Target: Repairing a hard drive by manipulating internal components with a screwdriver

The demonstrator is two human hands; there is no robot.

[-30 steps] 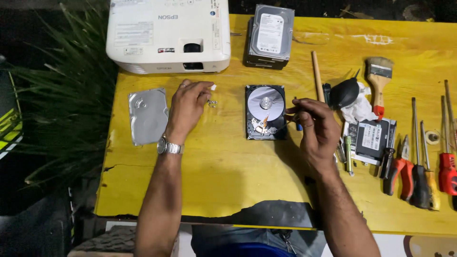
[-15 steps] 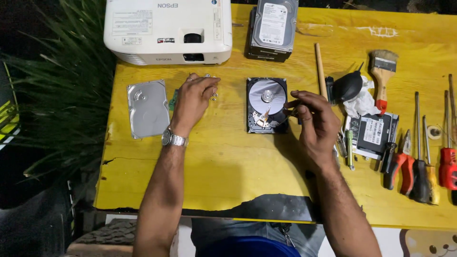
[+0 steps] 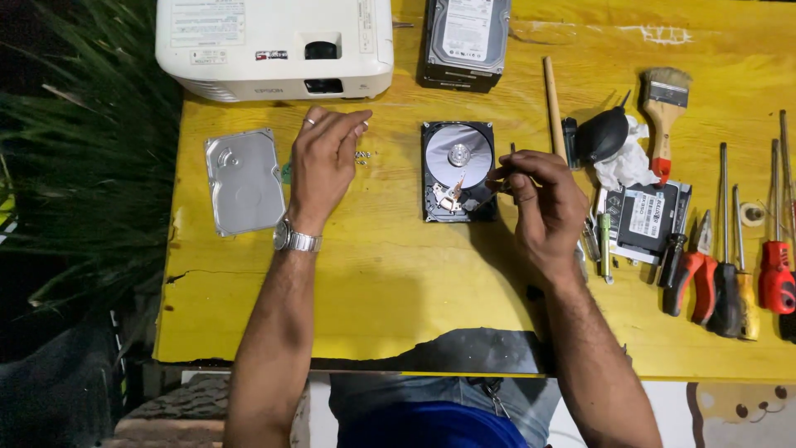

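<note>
Far left of the frame: dark green spiky plant leaves (image 3: 75,158) beyond the edge of the yellow tabletop (image 3: 373,282), paint worn and cracked along its near edge. Upper left, a white boxy projector (image 3: 274,46). Below it, a dull silver metal cover plate (image 3: 243,180), flat, stamped, long axis running up-down in the frame. The left hand (image 3: 323,162) lies palm down just right of the plate, fingers loosely extended and holding nothing; its fingertips rest beside a small cluster of screws (image 3: 361,156). A metal wristwatch (image 3: 296,241) sits on that wrist. At centre, the opened hard drive (image 3: 458,170) lies flat, long axis up-down, with a mirror-bright round platter above and the actuator arm below. The right hand (image 3: 543,207) is the nearer one, just right of the drive, fingers pinched on a slim tool (image 3: 507,176), probably a small screwdriver, though the view is too small to be sure; the tip points left toward the drive's lower half. Upper centre, a second closed hard drive (image 3: 466,37). Rightward: a wooden stick (image 3: 554,108), a black rubber air blower (image 3: 604,134), crumpled tissue (image 3: 626,162), a wood-handled paintbrush (image 3: 663,116), a circuit board (image 3: 651,217), then pliers and screwdrivers (image 3: 730,265) in a row.
</note>
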